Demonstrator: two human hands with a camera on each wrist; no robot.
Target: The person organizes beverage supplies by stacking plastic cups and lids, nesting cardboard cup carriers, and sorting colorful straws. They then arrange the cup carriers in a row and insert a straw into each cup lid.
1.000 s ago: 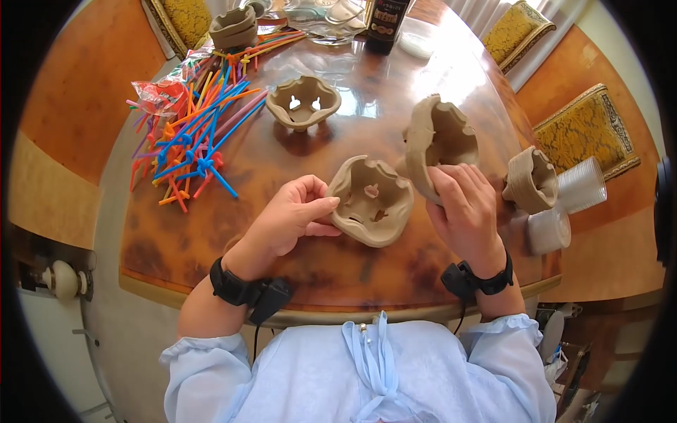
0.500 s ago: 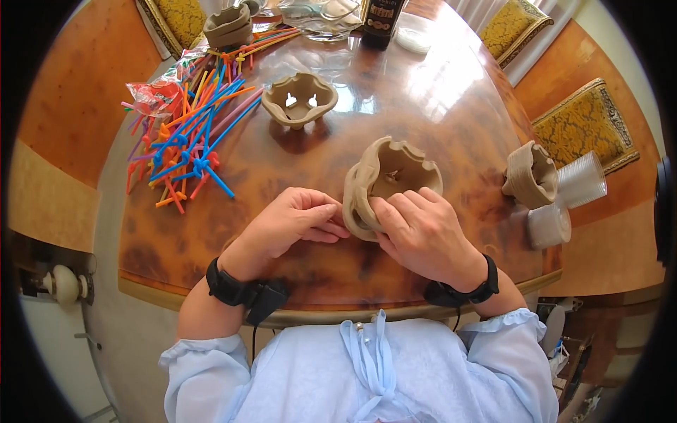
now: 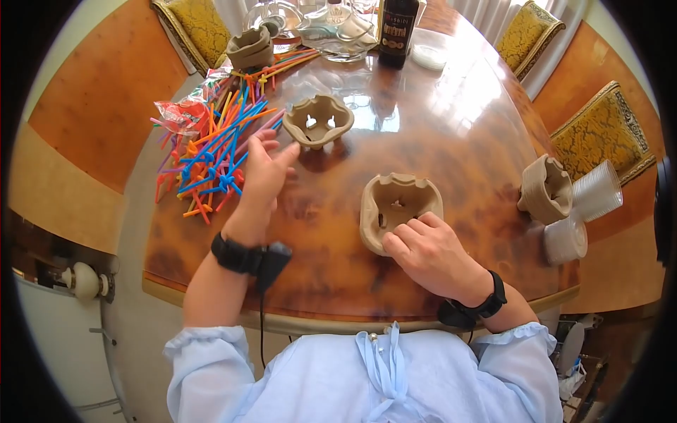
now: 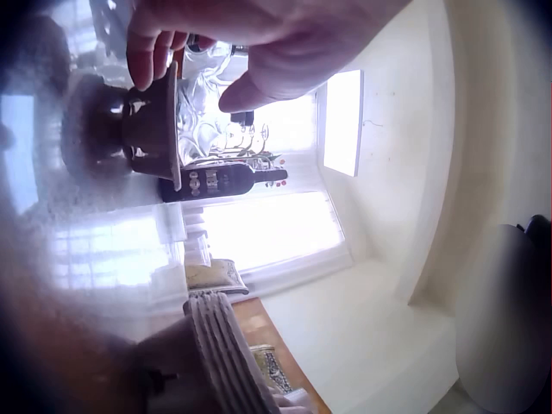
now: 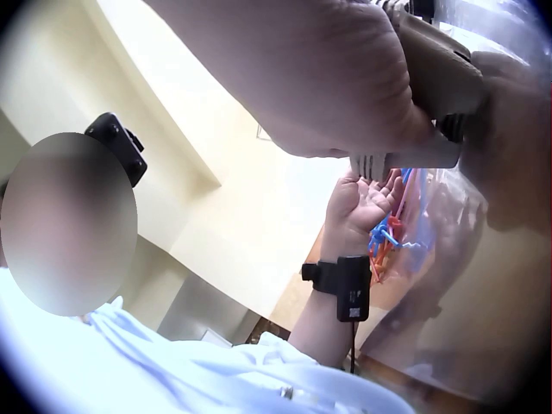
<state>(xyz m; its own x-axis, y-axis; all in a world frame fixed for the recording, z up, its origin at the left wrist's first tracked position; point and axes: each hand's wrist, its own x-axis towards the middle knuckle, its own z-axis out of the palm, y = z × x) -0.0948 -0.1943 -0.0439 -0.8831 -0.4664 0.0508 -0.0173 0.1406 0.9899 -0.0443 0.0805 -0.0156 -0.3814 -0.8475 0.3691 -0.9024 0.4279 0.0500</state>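
Observation:
My left hand (image 3: pixel 266 166) reaches over the table beside a brown moulded-pulp cup holder (image 3: pixel 319 113), thumb and fingers spread near its rim. In the left wrist view, the fingers come close to that cup holder (image 4: pixel 153 129), which stands upright. My right hand (image 3: pixel 430 257) grips the near rim of a nested stack of similar cup holders (image 3: pixel 402 194) at the centre right, fingers over the edge into the hollow. Layered rims of a stack (image 4: pixel 220 345) show low in the left wrist view.
Coloured drinking straws (image 3: pixel 229 141), some knotted, lie at the left with a red plastic wrapper (image 3: pixel 185 116). Another cup holder stack (image 3: pixel 250 49) stands behind them. A dark bottle (image 3: pixel 397 32) stands at the back. At the right are more cup holders (image 3: pixel 546 189) and clear plastic cups (image 3: pixel 596 190).
My right hand has brought its cup holders down over the one my left hand held, making one stack. My left hand has let go and moved away toward the farther cup holder.

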